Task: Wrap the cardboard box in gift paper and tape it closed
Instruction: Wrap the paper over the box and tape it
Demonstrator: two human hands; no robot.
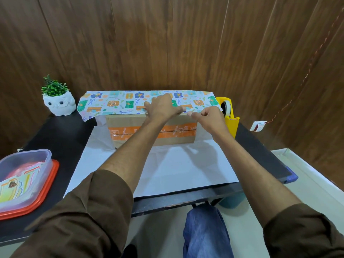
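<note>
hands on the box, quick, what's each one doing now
Left hand: open, flat on the patterned gift paper.
Right hand: closed, pinching the paper's edge.

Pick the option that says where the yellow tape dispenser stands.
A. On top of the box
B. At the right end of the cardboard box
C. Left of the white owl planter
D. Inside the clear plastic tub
B: the yellow tape dispenser stands on the black table just past the right end of the cardboard box, beside the right hand.

A home or small office corner. Wood-panelled walls [167, 43] back a black surface [63, 131]. It bears an owl planter [59, 105] and a yellow tape dispenser [229, 116].
</note>
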